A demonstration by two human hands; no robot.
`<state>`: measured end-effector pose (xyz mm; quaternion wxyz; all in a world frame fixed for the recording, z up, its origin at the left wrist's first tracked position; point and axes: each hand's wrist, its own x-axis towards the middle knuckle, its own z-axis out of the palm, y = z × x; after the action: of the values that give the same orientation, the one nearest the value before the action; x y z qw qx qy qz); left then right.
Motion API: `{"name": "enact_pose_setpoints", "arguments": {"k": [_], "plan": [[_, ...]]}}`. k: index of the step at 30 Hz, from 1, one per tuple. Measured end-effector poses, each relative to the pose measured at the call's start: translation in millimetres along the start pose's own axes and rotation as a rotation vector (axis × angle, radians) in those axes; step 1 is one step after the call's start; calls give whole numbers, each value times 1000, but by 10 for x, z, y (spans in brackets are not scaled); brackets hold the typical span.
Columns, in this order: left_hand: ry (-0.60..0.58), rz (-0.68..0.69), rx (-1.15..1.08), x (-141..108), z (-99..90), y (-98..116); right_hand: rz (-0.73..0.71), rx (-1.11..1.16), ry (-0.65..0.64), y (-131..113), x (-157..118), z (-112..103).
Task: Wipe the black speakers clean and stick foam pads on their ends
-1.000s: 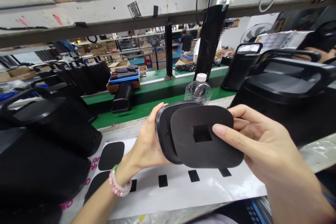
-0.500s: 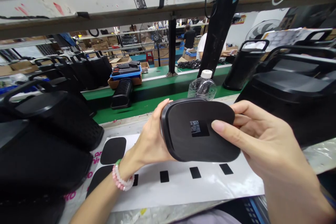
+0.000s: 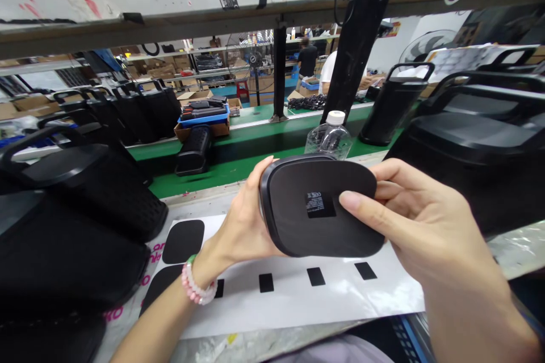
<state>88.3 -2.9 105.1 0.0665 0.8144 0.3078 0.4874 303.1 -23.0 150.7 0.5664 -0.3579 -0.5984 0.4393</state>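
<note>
The black pad (image 3: 293, 232) lies over the face of the casing (image 3: 266, 207). One second earlier it sat offset to the right, exposing the casing's face; now the printed label (image 3: 315, 202) shows through the pad's opening. Right hand (image 3: 426, 221): fingers closed in a pinch, thumb on the pad's front beside the opening, forefinger at the upper right edge. Left hand (image 3: 242, 224): fingers curled around the casing's left side, part-open to its width; some fingertips are hidden. Relative to the casing, the clear bottle (image 3: 327, 139) stands just behind, and the white sheet (image 3: 298, 309) with black squares (image 3: 315, 277) lies below on the desk (image 3: 251, 349). Black containers with handles (image 3: 85, 193) stand to its left.
</note>
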Motion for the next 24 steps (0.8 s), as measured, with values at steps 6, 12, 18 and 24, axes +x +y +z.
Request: {"name": "enact_pose_setpoints", "arguments": {"k": [6,12,18,24], "plan": [[8,22,4,12,-8,0,19,-3,21,-28,-18,8],[3,33,5,14,-15,-8,27,0,23,-21,-4,14],[11,37,7,11,-7,-1,32,19,20,-15,-1,25],[21,49,-5,-1,-6,-28,61,48,33,-25,10,21]]}}
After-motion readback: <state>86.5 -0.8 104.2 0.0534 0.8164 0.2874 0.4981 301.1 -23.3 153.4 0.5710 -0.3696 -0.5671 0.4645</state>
